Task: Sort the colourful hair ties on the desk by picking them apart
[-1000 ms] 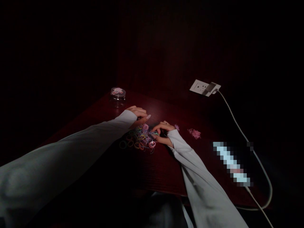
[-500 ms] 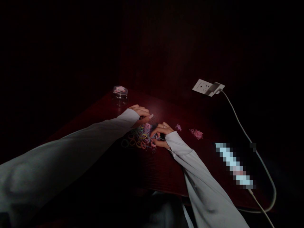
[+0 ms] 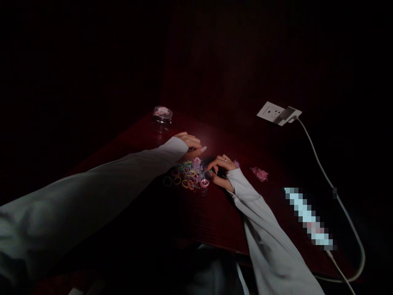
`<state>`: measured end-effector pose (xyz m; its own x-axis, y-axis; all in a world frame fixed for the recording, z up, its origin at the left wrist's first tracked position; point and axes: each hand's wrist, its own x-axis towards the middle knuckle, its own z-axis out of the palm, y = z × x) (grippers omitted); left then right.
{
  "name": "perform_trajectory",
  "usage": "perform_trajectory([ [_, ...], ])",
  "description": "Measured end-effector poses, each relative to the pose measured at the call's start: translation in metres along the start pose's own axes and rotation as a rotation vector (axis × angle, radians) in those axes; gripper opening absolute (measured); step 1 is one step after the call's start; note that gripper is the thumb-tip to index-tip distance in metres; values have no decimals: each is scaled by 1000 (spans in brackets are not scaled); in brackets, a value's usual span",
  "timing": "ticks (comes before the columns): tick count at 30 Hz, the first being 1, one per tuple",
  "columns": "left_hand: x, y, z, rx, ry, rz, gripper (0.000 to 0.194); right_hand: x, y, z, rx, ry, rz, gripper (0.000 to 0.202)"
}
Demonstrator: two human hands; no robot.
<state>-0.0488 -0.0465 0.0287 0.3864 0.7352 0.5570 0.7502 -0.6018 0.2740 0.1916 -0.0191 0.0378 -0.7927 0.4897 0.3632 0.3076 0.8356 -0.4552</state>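
A loose pile of hair ties (image 3: 189, 173), in pink, yellow, purple, green and other colours, lies on the dark red table. My right hand (image 3: 223, 167) is at the pile's right edge, thumb and index finger closing on a small hair tie whose details are too dark to make out. Just behind the pile rests my left hand (image 3: 193, 146), fingers loosely bent and thumb stretched out apart from them; nothing shows in it. Right of my right hand lie a small purple bunch (image 3: 236, 163) and a pink bunch (image 3: 259, 174) of thin bands or ties.
A clear round jar (image 3: 162, 119) with a pink-decorated lid stands at the back left. On the right is a phone-like lit screen (image 3: 308, 219), blurred out, with a white cable (image 3: 322, 164) running to a wall socket (image 3: 270, 112). The surroundings are very dark.
The view has shifted, so most things appear farther right. My right hand has drawn slightly right from the pile, partly covering the purple bunch. My left hand stays behind the pile.
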Motion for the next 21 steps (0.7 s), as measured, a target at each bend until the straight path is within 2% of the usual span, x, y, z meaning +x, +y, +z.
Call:
perform_trajectory([
  [3,-1,6,-4,-12,11,-4,45,0,0,3,10,5,-14,13],
  [6,0,8,-4,-22,16,-4,46,-1,-4,5,0,-53,-23,17],
  [13,5,6,11,15,95,-80,47,0,-9,-3,-9,-4,17,35],
  [17,5,5,13,9,109,-73,45,0,-12,-4,-32,-24,-1,22],
  [21,4,4,12,17,107,-67,45,0,-12,-1,-57,-103,-41,15],
])
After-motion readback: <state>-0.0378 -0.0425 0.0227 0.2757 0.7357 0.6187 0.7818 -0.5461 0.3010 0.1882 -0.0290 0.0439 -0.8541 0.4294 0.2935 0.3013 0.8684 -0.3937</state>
